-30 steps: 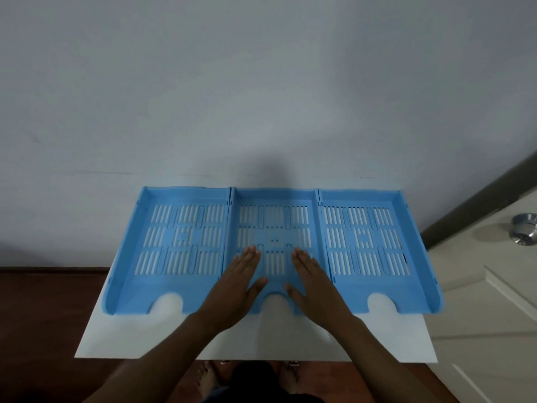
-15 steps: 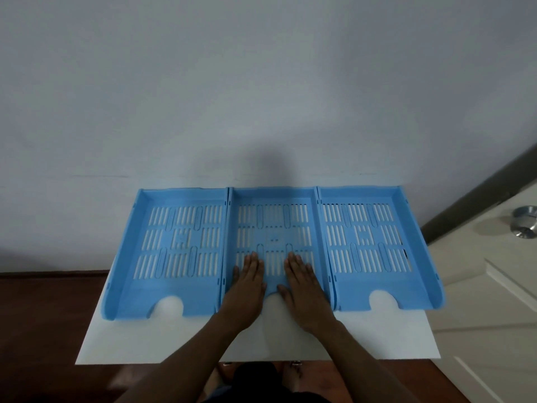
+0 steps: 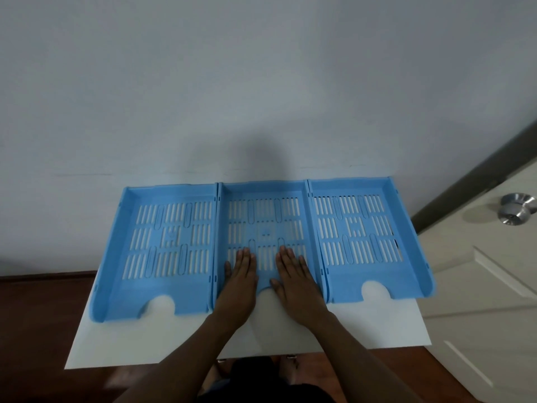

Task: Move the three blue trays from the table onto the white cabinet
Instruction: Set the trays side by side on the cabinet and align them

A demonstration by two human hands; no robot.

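Note:
Three light blue slotted trays lie side by side on the white cabinet top [image 3: 162, 341], against the wall: the left tray [image 3: 162, 245], the middle tray [image 3: 266, 219] and the right tray [image 3: 363, 234]. My left hand [image 3: 239, 279] and my right hand [image 3: 296, 282] rest flat, palms down, on the front part of the middle tray, either side of its front notch. The fingers lie straight and close together; neither hand grips anything.
A pale grey wall [image 3: 261, 82] stands right behind the trays. A white door [image 3: 479, 271] with a round metal knob [image 3: 515, 212] is at the right. Dark red-brown floor [image 3: 37, 330] shows left of the cabinet. My feet show below the cabinet's front edge.
Both hands have drawn closer together and the middle tray has slid back, its front edge now nearly level with its neighbours. The view has shifted slightly.

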